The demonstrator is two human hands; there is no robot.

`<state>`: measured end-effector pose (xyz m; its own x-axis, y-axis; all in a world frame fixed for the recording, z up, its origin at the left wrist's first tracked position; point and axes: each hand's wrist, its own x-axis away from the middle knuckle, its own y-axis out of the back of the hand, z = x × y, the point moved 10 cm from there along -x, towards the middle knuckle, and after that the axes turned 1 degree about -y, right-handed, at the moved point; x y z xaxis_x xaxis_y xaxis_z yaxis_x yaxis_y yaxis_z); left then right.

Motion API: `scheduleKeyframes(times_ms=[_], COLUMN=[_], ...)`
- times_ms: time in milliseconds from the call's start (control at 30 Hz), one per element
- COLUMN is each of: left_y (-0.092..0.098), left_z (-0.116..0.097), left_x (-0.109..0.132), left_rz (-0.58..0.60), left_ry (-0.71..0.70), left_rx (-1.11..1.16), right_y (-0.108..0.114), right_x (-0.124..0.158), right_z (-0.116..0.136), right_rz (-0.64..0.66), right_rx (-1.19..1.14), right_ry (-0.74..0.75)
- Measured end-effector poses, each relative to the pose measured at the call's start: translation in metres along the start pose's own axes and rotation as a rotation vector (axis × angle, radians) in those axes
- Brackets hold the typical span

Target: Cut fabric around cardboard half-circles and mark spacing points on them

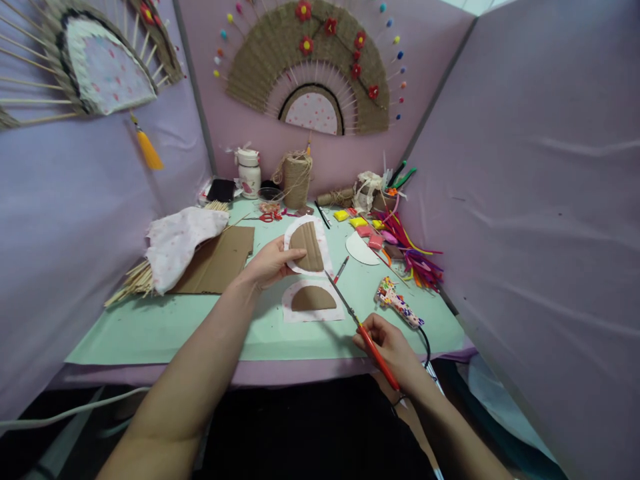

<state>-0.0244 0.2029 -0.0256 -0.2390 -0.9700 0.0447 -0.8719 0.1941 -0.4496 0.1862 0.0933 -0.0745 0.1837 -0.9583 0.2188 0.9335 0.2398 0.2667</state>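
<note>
My left hand (pixel 270 263) is closed on a half-round cardboard piece backed with white fabric (pixel 307 245), held up above the table. My right hand (pixel 387 347) grips a thin paintbrush with a red handle (pixel 361 330); its tip reaches up to the lower edge of the held piece. Below lies a second half-round cardboard piece on white fabric (pixel 313 300), flat on the mint-green table cover (pixel 200 327).
A patterned glue gun (pixel 397 301) lies right of my right hand. Flat cardboard (pixel 220 263), a white cloth bundle (pixel 183 243) and wooden sticks (pixel 127 287) sit at left. Twine spool (pixel 297 179), jar (pixel 249 172), scissors (pixel 270 217), clay blocks and pipe cleaners (pixel 413 257) crowd the back.
</note>
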Motion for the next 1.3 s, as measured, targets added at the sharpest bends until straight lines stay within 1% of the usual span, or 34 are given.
scheduleKeyframes(times_ms=[167,433,667,767,1033,1300], left_y=[-0.001,-0.002,-0.003,-0.003,-0.001,-0.004], left_z=[-0.001,0.0,-0.001,-0.001,-0.001,-0.002], left_x=[0.0,0.0,0.0,-0.001,-0.002,-0.001], left_rz=[-0.001,0.024,0.041,0.046,0.055,0.074], left_ry=[-0.009,-0.002,-0.014,-0.017,-0.02,-0.019], left_rx=[0.011,0.019,0.037,0.036,0.057,0.073], right_y=[0.001,0.004,0.0,-0.001,-0.008,-0.008], right_x=[-0.002,0.0,0.002,0.005,0.008,0.008], right_z=[-0.005,-0.003,-0.008,-0.004,0.005,0.002], right_rz=[-0.001,-0.013,0.013,0.016,0.089,0.097], right_rx=[0.015,0.061,-0.003,0.002,-0.013,0.002], right_ry=[0.005,0.025,-0.029,-0.016,0.034,0.039])
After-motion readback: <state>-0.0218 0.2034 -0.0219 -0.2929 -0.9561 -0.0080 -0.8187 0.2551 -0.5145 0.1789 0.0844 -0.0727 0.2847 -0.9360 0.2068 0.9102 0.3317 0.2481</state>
